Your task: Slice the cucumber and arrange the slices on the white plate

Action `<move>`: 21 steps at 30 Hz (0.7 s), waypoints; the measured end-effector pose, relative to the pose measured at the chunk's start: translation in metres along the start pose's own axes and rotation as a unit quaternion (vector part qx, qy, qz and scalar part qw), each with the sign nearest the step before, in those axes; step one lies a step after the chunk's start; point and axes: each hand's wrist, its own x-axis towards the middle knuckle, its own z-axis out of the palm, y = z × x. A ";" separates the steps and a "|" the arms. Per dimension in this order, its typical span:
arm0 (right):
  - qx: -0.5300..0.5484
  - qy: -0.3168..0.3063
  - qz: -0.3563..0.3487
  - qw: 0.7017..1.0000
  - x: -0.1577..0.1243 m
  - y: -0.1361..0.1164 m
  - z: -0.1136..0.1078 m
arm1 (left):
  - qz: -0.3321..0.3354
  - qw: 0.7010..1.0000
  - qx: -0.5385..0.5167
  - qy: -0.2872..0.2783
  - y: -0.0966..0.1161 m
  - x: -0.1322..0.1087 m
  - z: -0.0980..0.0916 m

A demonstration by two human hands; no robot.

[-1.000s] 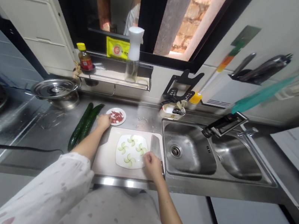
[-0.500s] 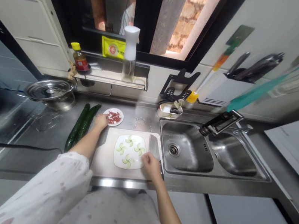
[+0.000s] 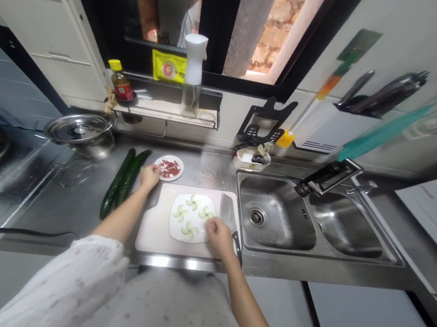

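My left hand (image 3: 150, 176) has its fingers closed at the left rim of a small white plate (image 3: 179, 176), which carries small red pieces (image 3: 169, 168). My right hand (image 3: 219, 235) is pinched over the right edge of a larger white plate (image 3: 175, 228); anything between its fingertips is too small to make out. Thin green-edged cucumber slices (image 3: 189, 231) lie on that plate in several pinwheel shapes. Beneath it is a pale cutting board (image 3: 152, 239). A knife (image 3: 228, 212) rests on the board's right side, its black handle partly behind my right wrist.
Two whole cucumbers (image 3: 118, 183) lie left of the board. Farther left stands a lidded steel pot (image 3: 99, 144). A double sink (image 3: 276, 217) with a black-ended faucet (image 3: 315, 179) is on the right. Above the counter, a shelf (image 3: 160, 110) holds a sauce bottle (image 3: 121, 82) and a spray bottle (image 3: 194, 71).
The view has shifted slightly. My right hand has moved a little left, farther over the large plate's edge. My left hand stays by the small plate.
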 end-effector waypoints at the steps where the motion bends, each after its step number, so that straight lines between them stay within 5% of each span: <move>1: 0.000 -0.001 -0.002 1.000 0.001 -0.002 0.000 | -0.008 1.000 -0.027 0.003 0.001 -0.004 0.000; 5: 0.008 -0.009 -0.013 1.000 0.004 -0.009 0.001 | -0.023 0.985 -0.168 0.000 0.006 -0.020 0.003; 11: 0.015 -0.011 -0.037 0.999 0.013 -0.016 0.004 | -0.024 0.913 -0.399 -0.075 0.014 -0.048 0.014; 21: 0.000 -0.018 -0.053 0.998 0.022 -0.034 0.004 | -0.035 0.888 -0.419 -0.187 0.029 -0.107 0.009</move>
